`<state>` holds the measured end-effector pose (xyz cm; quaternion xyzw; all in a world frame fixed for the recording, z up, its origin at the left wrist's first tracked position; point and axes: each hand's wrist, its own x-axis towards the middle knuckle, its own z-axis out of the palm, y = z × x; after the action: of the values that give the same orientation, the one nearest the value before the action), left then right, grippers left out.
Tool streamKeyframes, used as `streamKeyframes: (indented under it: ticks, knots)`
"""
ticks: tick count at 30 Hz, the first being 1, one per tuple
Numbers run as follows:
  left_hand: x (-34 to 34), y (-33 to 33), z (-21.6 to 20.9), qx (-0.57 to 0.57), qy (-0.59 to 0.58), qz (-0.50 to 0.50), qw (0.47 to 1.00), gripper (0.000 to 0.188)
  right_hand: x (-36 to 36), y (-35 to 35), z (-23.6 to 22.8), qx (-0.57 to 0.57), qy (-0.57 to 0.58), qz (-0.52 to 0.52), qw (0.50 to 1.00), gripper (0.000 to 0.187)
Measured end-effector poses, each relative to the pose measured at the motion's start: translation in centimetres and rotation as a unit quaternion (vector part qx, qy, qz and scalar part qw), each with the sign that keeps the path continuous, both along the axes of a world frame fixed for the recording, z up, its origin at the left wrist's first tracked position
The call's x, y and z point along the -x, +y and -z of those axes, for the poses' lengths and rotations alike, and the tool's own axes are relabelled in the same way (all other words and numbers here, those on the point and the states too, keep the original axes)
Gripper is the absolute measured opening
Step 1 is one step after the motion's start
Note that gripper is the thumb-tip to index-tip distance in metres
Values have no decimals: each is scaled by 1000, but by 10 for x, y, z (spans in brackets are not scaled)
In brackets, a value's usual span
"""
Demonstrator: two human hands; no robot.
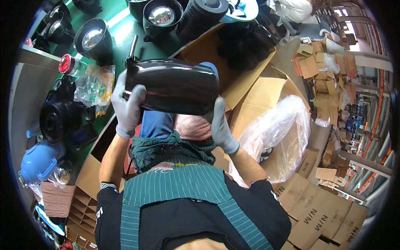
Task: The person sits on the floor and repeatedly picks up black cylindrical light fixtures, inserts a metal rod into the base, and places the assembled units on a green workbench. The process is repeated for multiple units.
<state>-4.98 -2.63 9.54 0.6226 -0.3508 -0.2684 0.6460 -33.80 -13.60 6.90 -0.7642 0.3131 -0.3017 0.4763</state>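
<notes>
head view: the person's left hand [129, 109] and right hand [223, 127], both in grey gloves, hold a glossy black shell [175, 85] on its side above the lap. the left one grips the shell's left end, thumb laid over the near side; the right one rests against the other end, thumb pointing up, and how far its fingers curl behind cannot be told. a metal tube [133, 46] juts up at the shell's left end. beyond, on a green table [118, 46], stand black pots [95, 39] with shiny domes inside and a stack of black rings [202, 18]. to the left are a red-lidded jar [68, 64], a printed plastic bag [96, 85] and black discs [58, 121]. to the right, an open carton [204, 50] holds dark pieces [246, 46]; just beside it, another carton [256, 100] has a clear bag [279, 137] spilling over its edge. closed boxes [316, 208] lie at lower right.
</notes>
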Motion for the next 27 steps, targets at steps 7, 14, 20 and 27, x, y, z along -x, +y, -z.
streamKeyframes:
  ticks: [7,14,20,27]
  knots:
    - [20,3,46,-88,493,59,864,61,-15,-13,-59,362,2,-58,930,124]
    - [39,15,37,-76,472,40,877,57,-6,7,-72,400,43,-12,915,111]
    - [36,20,-12,-92,203,9,975,53,-7,20,-52,227,-42,54,971,92]
    - [59,20,-90,38,-330,6,943,43,23,29,48,-180,-341,-22,922,82]
